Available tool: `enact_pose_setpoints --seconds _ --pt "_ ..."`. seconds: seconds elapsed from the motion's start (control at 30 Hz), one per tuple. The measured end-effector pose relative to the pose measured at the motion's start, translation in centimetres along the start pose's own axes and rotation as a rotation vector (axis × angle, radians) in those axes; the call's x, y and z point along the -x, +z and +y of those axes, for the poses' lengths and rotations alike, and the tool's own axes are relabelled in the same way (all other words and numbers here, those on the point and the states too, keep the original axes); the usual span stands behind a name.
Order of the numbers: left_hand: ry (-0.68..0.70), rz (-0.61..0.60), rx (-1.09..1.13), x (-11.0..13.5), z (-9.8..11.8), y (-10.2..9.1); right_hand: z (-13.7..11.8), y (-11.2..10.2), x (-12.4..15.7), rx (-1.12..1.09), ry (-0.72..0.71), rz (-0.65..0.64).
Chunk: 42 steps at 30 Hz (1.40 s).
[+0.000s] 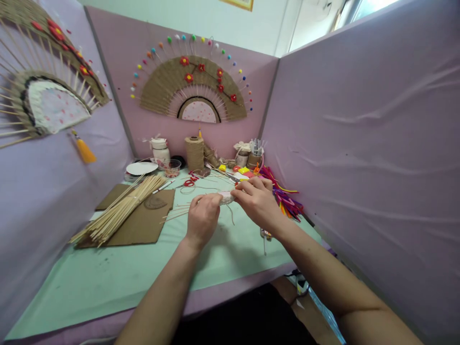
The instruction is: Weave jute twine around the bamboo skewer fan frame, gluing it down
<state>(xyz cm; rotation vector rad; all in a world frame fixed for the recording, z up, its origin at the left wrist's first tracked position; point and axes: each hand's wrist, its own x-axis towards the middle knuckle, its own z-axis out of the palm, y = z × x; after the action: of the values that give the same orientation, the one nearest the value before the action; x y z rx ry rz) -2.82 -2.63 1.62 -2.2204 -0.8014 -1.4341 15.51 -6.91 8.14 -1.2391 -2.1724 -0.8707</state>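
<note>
My left hand (202, 218) is closed around one end of a small pale piece wrapped in twine (225, 197), held above the green table (108, 278). Thin wooden sticks (178, 211) stick out to the left of that hand. My right hand (256, 199) pinches the other end of the wrapped piece, fingers pressed together. A loose strand of twine (232, 215) hangs down below the piece between both hands.
A bundle of bamboo skewers (122, 211) lies on brown cardboard (143, 225) at left. A twine spool (194, 153), red scissors (189, 182), a white plate (141, 168), jars and coloured pipe cleaners (285, 199) crowd the back. Finished fans (194, 86) hang on the purple partitions.
</note>
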Motion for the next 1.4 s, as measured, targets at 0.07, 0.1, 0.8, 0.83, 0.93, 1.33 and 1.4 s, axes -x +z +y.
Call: enact_pose_setpoints --seconds 0.07,0.1,0.8,0.83,0.93,1.33,1.4 --pt "-0.003 0.008 0.002 -0.1 -0.1 -0.1 0.1 0.5 0.0 -0.007 -0.047 0.037" --pt "-0.012 0.017 -0.001 -0.1 -0.2 -0.2 0.2 0.8 0.0 -0.009 -0.057 0.065" --pt "-1.915 0.076 1.696 -0.6 1.7 0.7 -4.0 7.3 4.1 -0.222 0.254 0.153" --pt "-1.923 0.095 1.683 -0.5 1.6 0.8 -4.1 7.2 4.2 -0.237 0.264 0.130" --pt "-1.886 0.145 1.670 -0.4 1.4 1.0 -4.2 6.3 4.3 -0.325 0.291 0.084" --pt "-1.653 0.177 1.641 -0.3 1.6 1.1 -4.9 5.1 2.6 -0.316 0.360 0.052" --pt "-1.664 0.196 1.654 -0.3 1.5 1.0 -5.1 5.3 3.3 -0.287 0.350 0.070"
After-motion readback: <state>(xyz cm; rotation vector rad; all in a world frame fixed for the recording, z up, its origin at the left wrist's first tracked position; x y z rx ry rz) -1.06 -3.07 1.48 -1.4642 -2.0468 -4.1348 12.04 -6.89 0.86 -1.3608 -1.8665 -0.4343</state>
